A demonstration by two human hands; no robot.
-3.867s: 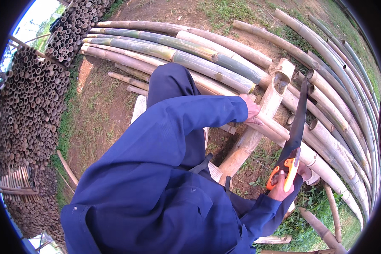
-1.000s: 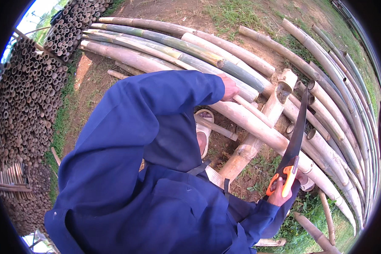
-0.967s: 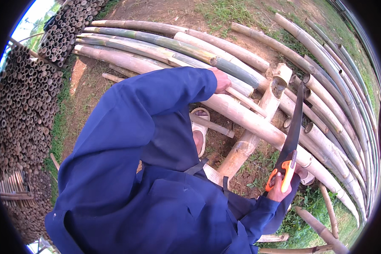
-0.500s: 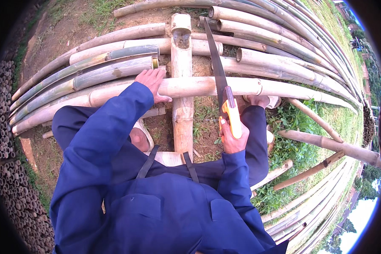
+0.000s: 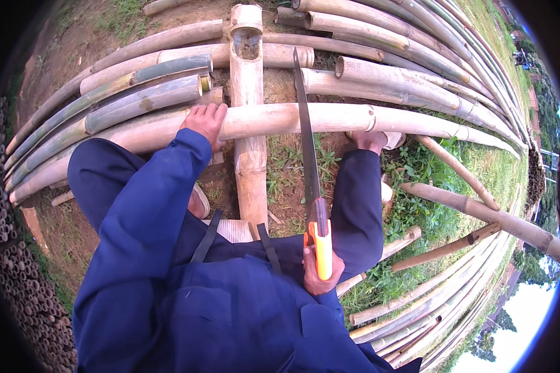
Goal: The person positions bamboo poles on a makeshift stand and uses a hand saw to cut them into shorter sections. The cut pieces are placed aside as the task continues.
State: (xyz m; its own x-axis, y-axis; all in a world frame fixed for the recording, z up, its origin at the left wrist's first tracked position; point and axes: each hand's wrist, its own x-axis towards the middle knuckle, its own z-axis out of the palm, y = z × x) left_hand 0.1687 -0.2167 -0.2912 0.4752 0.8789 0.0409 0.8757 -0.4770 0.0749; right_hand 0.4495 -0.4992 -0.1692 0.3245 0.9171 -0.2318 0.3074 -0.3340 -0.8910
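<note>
My right hand (image 5: 322, 273) is closed around the yellow-and-orange handle of a hand saw (image 5: 308, 143), low in front of my right thigh. Its dark blade points away from me and crosses a long pale bamboo pole (image 5: 342, 117) right of the support. That pole lies crosswise over an upright-looking thick bamboo post (image 5: 250, 168) with a notch cut near its far end. My left hand (image 5: 206, 123) grips the pole from above, just left of the post, with the fingers bent over its far side. Part of the left thumb is hidden.
Several bamboo poles lie at the far left (image 5: 149, 96) and far right (image 5: 404, 81). A propped bamboo frame (image 5: 479, 214) stands right, above green weeds. More long poles (image 5: 429, 304) lie lower right. Stacked cut bamboo pieces (image 5: 31, 292) line the left edge. My feet rest under the pole.
My right hand has drawn the saw back toward me, so its blade now sits lower across the pole. The left hand stays on the pole. The whole view has shifted slightly.
</note>
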